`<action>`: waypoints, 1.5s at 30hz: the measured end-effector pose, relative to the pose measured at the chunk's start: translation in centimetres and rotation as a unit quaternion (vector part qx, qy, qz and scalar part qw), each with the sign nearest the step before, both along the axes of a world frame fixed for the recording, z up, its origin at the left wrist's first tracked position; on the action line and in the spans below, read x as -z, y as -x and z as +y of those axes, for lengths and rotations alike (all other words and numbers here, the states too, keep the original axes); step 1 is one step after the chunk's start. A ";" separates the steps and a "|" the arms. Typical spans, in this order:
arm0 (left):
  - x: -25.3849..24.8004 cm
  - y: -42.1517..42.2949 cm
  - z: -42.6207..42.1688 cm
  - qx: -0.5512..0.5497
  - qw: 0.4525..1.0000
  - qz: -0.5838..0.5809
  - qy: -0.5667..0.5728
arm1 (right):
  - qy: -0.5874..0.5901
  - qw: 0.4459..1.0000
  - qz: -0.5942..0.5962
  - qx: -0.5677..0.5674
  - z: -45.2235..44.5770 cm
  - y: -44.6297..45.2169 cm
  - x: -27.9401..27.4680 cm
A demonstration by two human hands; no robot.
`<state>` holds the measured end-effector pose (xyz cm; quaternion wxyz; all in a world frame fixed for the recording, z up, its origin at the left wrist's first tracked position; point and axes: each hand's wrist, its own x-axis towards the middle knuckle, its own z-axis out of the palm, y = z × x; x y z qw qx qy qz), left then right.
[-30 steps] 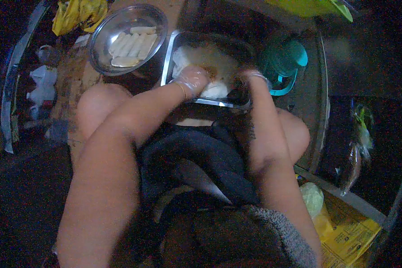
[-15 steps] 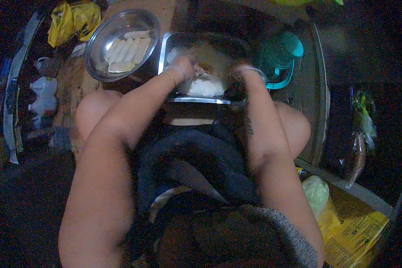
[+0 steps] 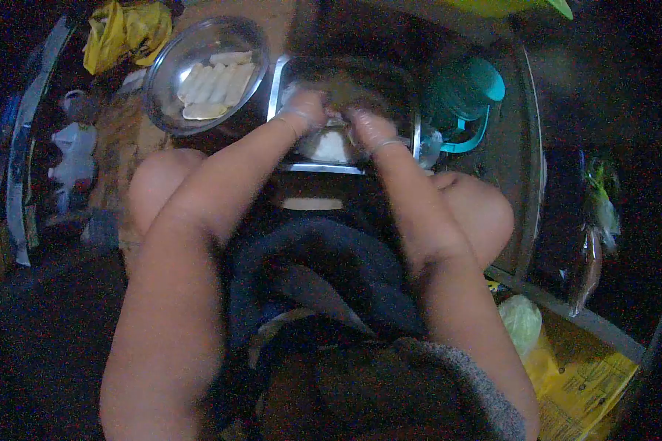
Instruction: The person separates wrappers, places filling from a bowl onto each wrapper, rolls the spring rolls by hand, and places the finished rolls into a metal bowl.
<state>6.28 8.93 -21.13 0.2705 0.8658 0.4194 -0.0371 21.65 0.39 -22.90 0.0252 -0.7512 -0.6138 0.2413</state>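
Note:
A rectangular metal tray (image 3: pixel 324 168) lies in front of my knees, with a white sheet-like item (image 3: pixel 327 145) in its near part. Over the tray, my left hand (image 3: pixel 307 109), in a clear plastic glove, has its fingers drawn together at the white item's far edge. My right hand (image 3: pixel 370 128), also gloved, is close beside it, its fingertips bent toward the left ones. What the fingers pinch is too blurred and dark to make out. Left of the tray, a round metal bowl (image 3: pixel 165 95) holds several pale rolls (image 3: pixel 217 84).
A teal pitcher (image 3: pixel 463 92) stands right of the tray. Yellow plastic (image 3: pixel 129 33) is at the upper left, near white containers (image 3: pixel 73 154). Wrapped green vegetables (image 3: pixel 602 198) lie far right. A pale green bundle (image 3: pixel 521 323) and yellow packaging (image 3: pixel 585 389) are at the lower right.
My right hand has moved left from the tray's right side to beside my left hand. My left hand, earlier lower over the white item, is now at its far edge.

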 end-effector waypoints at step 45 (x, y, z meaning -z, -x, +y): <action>-0.7 -2.9 -3.0 0.190 0.972 0.043 -0.132 | 0.176 0.969 0.013 -0.171 2.5 -5.0 1.1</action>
